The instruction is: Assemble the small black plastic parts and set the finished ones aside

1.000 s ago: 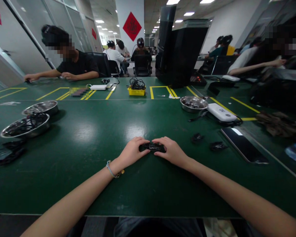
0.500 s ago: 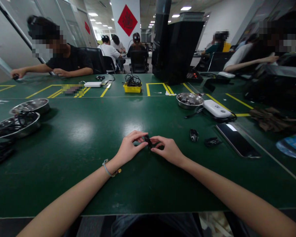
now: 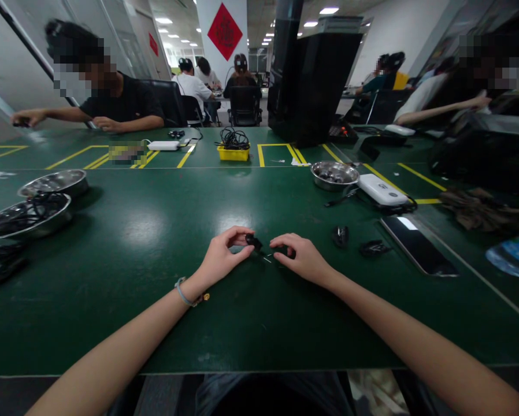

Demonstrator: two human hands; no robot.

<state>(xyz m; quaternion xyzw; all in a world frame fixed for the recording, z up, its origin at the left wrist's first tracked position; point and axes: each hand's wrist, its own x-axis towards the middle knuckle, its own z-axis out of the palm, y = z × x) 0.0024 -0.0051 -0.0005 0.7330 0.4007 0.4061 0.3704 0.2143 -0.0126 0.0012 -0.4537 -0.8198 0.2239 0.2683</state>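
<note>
My left hand (image 3: 229, 254) pinches a small black bundle (image 3: 254, 241), which looks like a coiled cable, between thumb and fingertips just over the green table. Two thin pale slivers (image 3: 267, 258), like plug prongs, show beside it; whether they are joined to it is unclear. Across a small gap, my right hand (image 3: 300, 259) is curved with thumb and forefinger apart. A dark patch lies under its fingers, and I cannot make out what it is. To the right of that hand lie two black cable bundles (image 3: 340, 237) (image 3: 374, 248).
Beyond the bundles are a phone (image 3: 419, 245), a white device (image 3: 381, 189) and a steel bowl (image 3: 335, 184). Two steel bowls (image 3: 54, 184) (image 3: 47, 230) stand left, the nearer holding black cables. Further back sits a yellow box (image 3: 233, 153) of cables. Other people sit around.
My right hand has come off the black bundle and moved slightly right. My left hand has kept the bundle, now turned and a little further left; the pale slivers have come into view.
</note>
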